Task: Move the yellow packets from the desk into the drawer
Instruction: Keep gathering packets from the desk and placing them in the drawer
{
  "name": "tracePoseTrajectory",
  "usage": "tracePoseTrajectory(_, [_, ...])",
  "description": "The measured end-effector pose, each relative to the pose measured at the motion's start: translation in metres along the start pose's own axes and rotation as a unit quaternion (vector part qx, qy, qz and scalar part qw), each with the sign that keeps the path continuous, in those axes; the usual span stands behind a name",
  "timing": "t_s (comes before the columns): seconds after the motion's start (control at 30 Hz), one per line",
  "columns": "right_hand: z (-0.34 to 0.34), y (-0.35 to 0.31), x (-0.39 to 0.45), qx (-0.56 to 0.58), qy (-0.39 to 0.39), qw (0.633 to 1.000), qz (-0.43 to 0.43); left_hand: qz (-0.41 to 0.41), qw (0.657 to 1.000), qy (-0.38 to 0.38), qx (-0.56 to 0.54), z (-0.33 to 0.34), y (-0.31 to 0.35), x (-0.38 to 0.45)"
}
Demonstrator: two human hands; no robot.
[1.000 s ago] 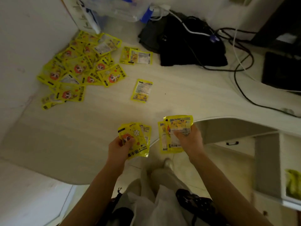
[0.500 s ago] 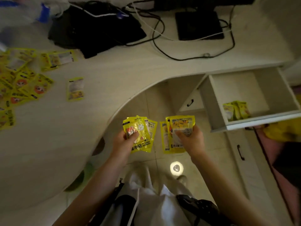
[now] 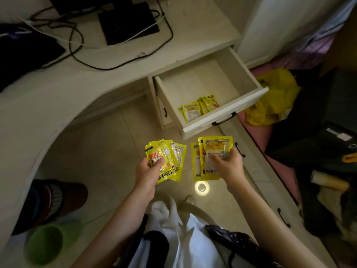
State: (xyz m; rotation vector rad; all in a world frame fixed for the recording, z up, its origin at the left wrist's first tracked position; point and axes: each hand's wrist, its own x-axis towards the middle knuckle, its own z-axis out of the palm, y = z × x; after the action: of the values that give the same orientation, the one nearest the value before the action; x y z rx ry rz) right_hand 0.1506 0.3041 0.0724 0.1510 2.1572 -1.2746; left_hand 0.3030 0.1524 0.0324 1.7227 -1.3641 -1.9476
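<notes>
My left hand (image 3: 148, 171) grips a fan of yellow packets (image 3: 170, 161), thumb on top, over the floor. My right hand (image 3: 228, 165) holds another small stack of yellow packets (image 3: 204, 167) just to the right. Both hands hover below and in front of the open white drawer (image 3: 222, 115), which is pulled out from under the desk (image 3: 63, 93). A few yellow packets (image 3: 199, 108) lie inside the drawer near its front wall. The pile of packets on the desk is out of view.
Black cables (image 3: 119, 64) and a black flat device (image 3: 127, 22) lie on the desk. A yellow plastic bag (image 3: 274, 101) sits right of the drawer. A green cup (image 3: 44, 246) and a dark shoe (image 3: 54, 202) stand on the floor at lower left. Closed drawers with black handles (image 3: 239, 149) are below.
The view has swung right from the desk pile to the open drawer. Both hands kept their packets and now sit closer to the drawer front.
</notes>
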Motion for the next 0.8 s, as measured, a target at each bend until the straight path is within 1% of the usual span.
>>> tracePoseTrajectory(0.13, [-0.035,-0.002,0.026,0.011,0.024,1.000,0.006,0.004,0.999,-0.030,0.016,0.047,0.009,0.004])
tracePoseTrajectory(0.3, [-0.055,-0.016,0.069,0.009,0.046,0.999,0.012,0.011,0.998,-0.053,0.018,0.093,0.032,0.025])
tracePoseTrajectory(0.43, [-0.062,-0.042,0.110,0.002,0.051,0.999,-0.004,0.001,0.998,-0.059,0.005,0.125,0.057,0.055])
tracePoseTrajectory(0.6, [-0.062,-0.082,0.166,-0.032,0.062,0.998,-0.002,-0.024,0.998,-0.051,-0.004,0.161,0.093,0.099])
tracePoseTrajectory(0.8, [-0.065,-0.124,0.232,-0.057,0.047,0.997,-0.028,-0.062,0.997,-0.049,-0.024,0.204,0.122,0.138])
